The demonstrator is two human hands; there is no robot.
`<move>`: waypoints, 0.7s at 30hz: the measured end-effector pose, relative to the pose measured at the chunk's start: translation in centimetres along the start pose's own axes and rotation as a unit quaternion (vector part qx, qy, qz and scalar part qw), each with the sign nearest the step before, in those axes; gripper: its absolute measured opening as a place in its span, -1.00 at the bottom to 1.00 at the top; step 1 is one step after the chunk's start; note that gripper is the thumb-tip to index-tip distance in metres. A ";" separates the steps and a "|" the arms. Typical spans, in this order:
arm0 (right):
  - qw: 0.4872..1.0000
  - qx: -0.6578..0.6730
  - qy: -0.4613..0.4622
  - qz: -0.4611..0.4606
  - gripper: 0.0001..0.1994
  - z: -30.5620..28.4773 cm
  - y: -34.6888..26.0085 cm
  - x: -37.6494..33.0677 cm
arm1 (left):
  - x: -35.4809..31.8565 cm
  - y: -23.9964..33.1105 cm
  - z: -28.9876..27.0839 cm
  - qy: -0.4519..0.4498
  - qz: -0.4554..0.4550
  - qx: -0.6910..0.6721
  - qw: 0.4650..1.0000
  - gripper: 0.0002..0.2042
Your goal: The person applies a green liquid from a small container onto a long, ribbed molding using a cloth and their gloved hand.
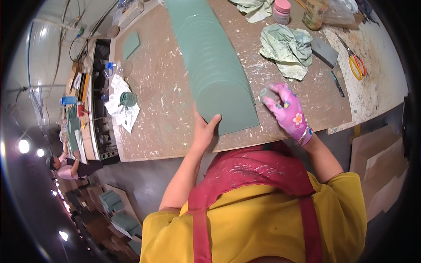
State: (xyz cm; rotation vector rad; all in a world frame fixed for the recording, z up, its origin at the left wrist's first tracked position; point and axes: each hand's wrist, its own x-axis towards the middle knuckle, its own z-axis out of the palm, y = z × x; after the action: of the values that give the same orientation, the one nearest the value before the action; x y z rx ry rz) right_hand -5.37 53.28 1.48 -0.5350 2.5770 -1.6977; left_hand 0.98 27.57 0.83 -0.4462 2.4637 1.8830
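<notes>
A long row of overlapping flat green pieces with rounded ends (219,74) runs away from me across the worktable. My left hand (205,131) is bare and grips the lower left edge of the nearest piece, thumb on top and the other fingers out of sight beneath. To the right of the row, my right hand (287,109) wears a pink flowered glove. Its fingers are curled around a small grey-green pad (265,94), partly hidden, held apart from the row.
Right of the row are a crumpled stained cloth (287,50), a pink-lidded jar (281,11), scissors (354,61) and a dark knife-like tool (337,83). At left lie a green roll (128,99) on white paper and a green offcut (130,44). Another person (70,166) works far left.
</notes>
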 end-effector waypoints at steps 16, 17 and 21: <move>0.988 -0.092 -0.035 -0.116 -0.65 3.3 -8.1 6.3 | -0.3 -2.3 -1.9 0.029 0.104 0.187 0.976 -0.24; 0.980 -0.140 -0.047 -0.134 -0.65 3.6 -9.1 7.0 | -0.6 -1.7 -2.4 0.001 0.093 0.251 0.964 -0.21; 0.943 -0.240 -0.101 -0.206 -0.70 6.3 -11.4 10.2 | 0.0 -3.1 -2.7 -0.036 0.132 0.319 0.938 -0.16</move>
State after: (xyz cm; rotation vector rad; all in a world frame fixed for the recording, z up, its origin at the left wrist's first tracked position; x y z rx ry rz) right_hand -10.63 40.75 10.88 -1.2665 2.8547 -0.9745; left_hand 2.10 24.32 -1.37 -0.0208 2.9807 1.0029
